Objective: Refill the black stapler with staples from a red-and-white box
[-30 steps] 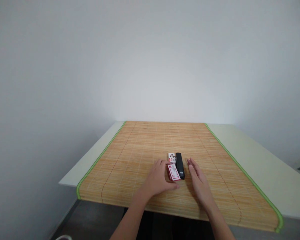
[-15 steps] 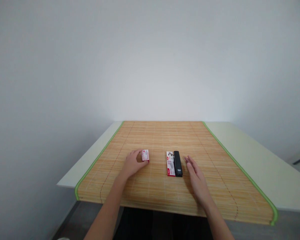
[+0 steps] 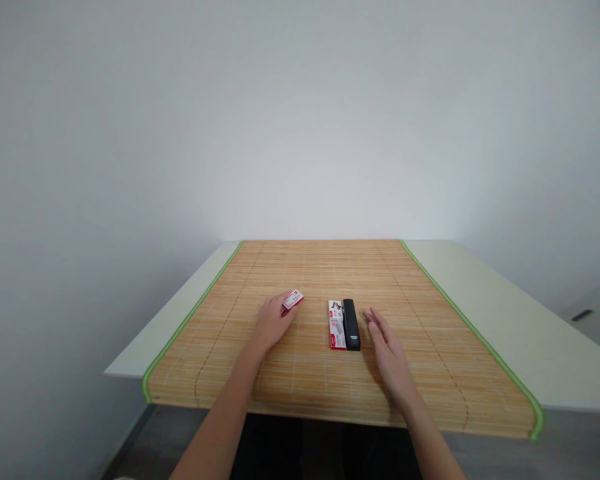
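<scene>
In the head view, my left hand (image 3: 274, 321) grips a small red-and-white box (image 3: 293, 299), which looks like a staples box. The box sits tilted between thumb and fingers, its label side facing up and partly covered by the hand. To the right of it, a black stapler (image 3: 351, 325) lies lengthwise on the mat. A flat red-and-white printed package (image 3: 337, 325) lies against the stapler's left side. My right hand (image 3: 391, 353) rests just right of the stapler, apart from it, fingers stretched out and holding nothing.
A bamboo mat (image 3: 310, 267) with green edging covers the middle of the white table (image 3: 500, 313). Its near edge hangs at the table's front. A plain white wall (image 3: 300, 133) stands behind the table.
My left hand has turned the small box so that it sits slanted, and moved it slightly away from me. My right hand keeps its place beside the stapler. The view has shifted slightly.
</scene>
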A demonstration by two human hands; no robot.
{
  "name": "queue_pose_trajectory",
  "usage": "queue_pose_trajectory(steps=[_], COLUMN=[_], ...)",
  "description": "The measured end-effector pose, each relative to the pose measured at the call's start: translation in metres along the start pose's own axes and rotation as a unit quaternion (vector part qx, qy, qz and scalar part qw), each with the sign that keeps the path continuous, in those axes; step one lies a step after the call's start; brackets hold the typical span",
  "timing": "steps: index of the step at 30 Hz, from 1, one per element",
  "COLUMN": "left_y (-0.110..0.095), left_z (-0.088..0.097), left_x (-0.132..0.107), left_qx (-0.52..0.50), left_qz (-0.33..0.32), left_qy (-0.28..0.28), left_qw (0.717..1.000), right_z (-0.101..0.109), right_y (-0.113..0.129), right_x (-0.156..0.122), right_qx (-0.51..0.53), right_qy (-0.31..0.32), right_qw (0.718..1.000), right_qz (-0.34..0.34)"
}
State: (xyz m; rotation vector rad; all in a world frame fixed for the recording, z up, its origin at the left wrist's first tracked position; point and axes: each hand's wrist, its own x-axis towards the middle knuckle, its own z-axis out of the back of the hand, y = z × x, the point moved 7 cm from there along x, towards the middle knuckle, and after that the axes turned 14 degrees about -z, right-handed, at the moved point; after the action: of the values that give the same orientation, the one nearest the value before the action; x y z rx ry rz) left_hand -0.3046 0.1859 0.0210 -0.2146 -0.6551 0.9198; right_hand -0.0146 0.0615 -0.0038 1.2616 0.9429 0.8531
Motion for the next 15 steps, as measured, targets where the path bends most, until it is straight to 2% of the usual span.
queue_pose_trajectory(steps=[4,11,15], left_y=[-0.001,0.022,0.028], left_z=[0.003,0.025,0.032], left_x=[-0.003,-0.038,-0.041], left_qx=[0.075,0.198,0.240], left_qz=[-0.008,0.103,0.132], left_qy=[0.034,0.063,0.061], left_qw=[0.997,0.973,0.960], right_z=[0.000,-0.002,-0.003], right_y=[0.004,0.004,-0.003], right_x=[-0.003,-0.003,0.003], right_qx=[-0.006,0.003,0.017], right_qy=[-0.001,0.010,0.024], right_qw=[1.000,1.000,1.000], right_qz=[0.004,0.001,0.005])
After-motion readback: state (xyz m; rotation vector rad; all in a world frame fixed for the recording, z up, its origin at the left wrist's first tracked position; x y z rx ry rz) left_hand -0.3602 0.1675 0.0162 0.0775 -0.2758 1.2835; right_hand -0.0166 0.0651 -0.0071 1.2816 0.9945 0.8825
